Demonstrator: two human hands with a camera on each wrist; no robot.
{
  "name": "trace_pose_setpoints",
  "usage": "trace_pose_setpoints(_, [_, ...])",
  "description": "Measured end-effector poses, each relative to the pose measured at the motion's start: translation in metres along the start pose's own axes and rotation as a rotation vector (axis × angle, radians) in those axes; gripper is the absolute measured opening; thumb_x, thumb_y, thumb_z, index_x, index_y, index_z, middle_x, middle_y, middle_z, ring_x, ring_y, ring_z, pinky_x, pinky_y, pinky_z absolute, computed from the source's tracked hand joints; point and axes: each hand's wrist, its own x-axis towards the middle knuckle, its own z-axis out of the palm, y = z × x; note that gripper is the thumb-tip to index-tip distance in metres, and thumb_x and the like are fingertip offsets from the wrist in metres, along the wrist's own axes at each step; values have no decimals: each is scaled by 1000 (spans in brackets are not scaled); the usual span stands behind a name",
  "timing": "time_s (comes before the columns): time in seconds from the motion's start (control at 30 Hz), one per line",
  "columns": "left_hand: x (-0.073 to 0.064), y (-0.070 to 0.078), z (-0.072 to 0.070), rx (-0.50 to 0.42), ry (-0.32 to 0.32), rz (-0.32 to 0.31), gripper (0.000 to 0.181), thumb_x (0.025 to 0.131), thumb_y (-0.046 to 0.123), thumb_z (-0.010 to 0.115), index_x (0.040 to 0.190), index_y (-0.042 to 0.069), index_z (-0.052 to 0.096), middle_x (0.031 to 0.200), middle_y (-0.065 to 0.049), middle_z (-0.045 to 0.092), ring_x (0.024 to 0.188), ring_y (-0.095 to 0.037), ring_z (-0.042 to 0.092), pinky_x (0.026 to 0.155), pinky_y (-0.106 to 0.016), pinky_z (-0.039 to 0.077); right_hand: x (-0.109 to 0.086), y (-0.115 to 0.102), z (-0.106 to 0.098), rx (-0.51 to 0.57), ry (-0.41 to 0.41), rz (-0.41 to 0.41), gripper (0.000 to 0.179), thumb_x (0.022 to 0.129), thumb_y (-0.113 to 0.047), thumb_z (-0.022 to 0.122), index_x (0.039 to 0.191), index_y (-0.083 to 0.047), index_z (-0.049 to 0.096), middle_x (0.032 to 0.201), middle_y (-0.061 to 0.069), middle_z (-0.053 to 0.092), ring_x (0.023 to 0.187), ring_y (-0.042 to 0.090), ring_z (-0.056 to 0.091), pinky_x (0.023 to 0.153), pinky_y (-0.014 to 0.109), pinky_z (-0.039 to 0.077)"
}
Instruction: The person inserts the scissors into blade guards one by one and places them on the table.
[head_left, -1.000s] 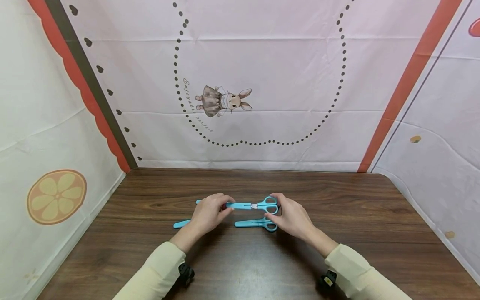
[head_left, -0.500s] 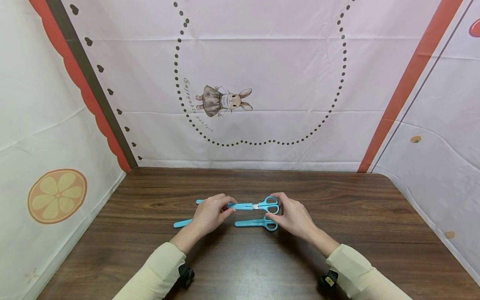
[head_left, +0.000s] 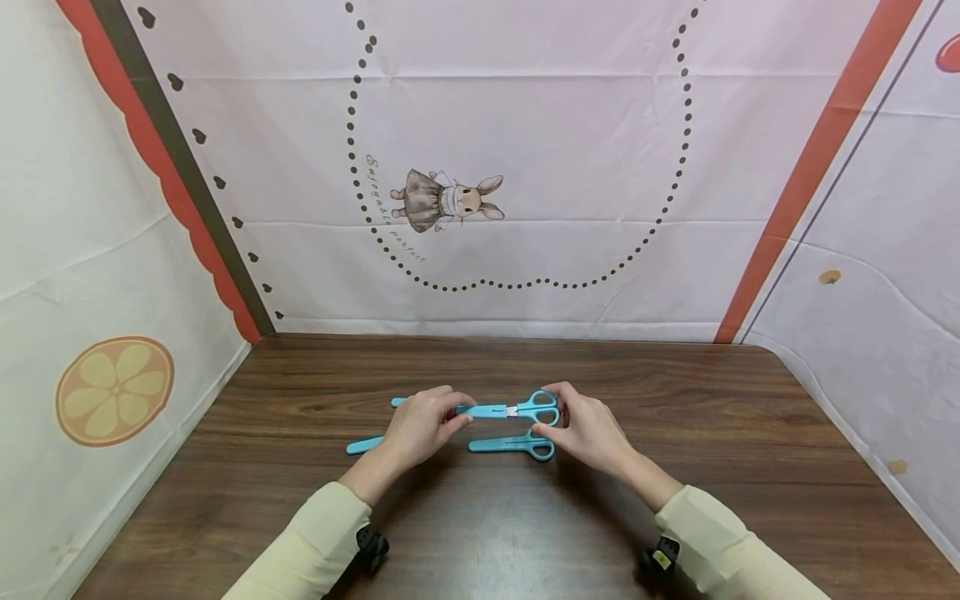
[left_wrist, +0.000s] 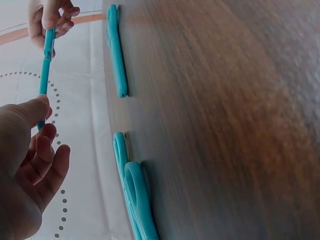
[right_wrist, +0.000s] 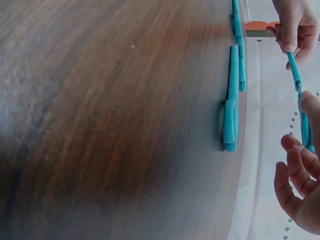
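Both hands hold one pair of light blue scissors [head_left: 527, 411] level, raised over the table. My left hand [head_left: 423, 427] pinches the blade cover [head_left: 487, 412] between thumb and index finger; its other fingers are loosely bent in the left wrist view. At the finger loops, my right hand [head_left: 588, 429] grips the handle end with thumb and fingers. A short strip of bare metal blade [head_left: 512, 412] shows between cover and handles. Just nearer to me, a second pair of covered blue scissors [head_left: 498, 446] lies on the table, handles to the right.
Two more blue scissors, the nearer pair [head_left: 364, 447] and the farther pair [head_left: 398, 402], lie at the left, partly hidden by my left hand and wrist. The brown wooden table [head_left: 480, 533] ends at a printed cloth backdrop [head_left: 570, 167], with more cloth at both sides.
The held scissors and my right hand have shifted very slightly to the right. Both grips look the same, and the scissors on the table have not moved.
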Motion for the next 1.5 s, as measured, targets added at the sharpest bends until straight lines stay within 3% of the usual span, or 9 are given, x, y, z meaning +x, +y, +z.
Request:
trace_pose_setpoints(0.27, [1,0,0,-5,-4,-5,17,82,23,70,99,18,70,70,13,49,54,1,39,47,-16,33,1,-1,2,-7,24,-15,50,73,-27,78,113,-8,56,66,-9,49,54,-2,40,48,17,35])
trace_pose_setpoints(0.67, [0,3,1,6,21,8,17,82,23,70,99,19,70,70,13,49,55,2,40,47,-16,33,2,-3,4,-8,5,33,49,74,-29,77,113,-8,56,66,-9,51,54,0,42,49,18,35])
trace_pose_setpoints(0.97, [1,3,1,21,14,-13,18,81,23,71,98,20,71,69,11,47,53,1,40,47,-15,33,3,-4,6,-18,12,49,49,74,-29,77,112,-7,56,64,-7,52,53,-1,41,48,18,35])
trace_pose_setpoints(1.5, [4,6,3,12,4,3,17,84,24,68,101,20,70,71,11,50,52,0,38,46,-16,32,4,-6,5,-32,13,81,47,75,-31,75,113,-10,56,64,-10,52,52,-1,43,46,18,35])
